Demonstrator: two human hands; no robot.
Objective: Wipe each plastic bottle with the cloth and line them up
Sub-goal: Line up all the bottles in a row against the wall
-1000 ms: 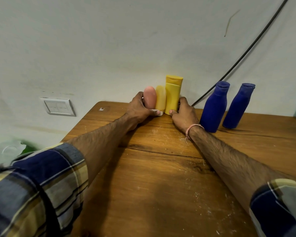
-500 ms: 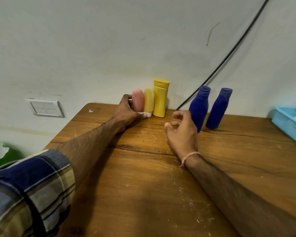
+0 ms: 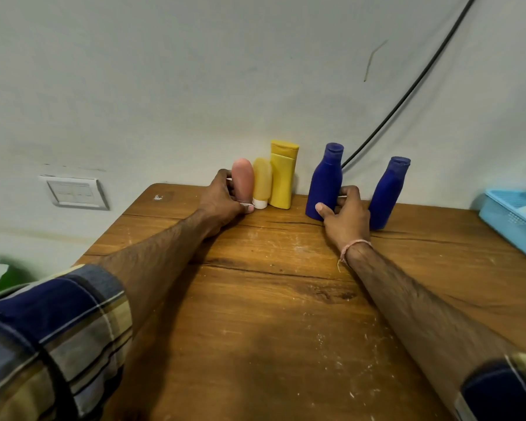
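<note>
Both hands sit low at the back of the table (image 3: 271, 314), by the wall (image 3: 195, 86). My left hand (image 3: 222, 199) pinches the foot of the pink tube (image 3: 242, 180), steadying that tight group; my right hand (image 3: 346, 218) curls round the base of the nearer blue bottle (image 3: 325, 180). I'd slide it left toward the tall yellow bottle (image 3: 283, 177), low and slow, keeping it upright. No cloth in sight.
</note>
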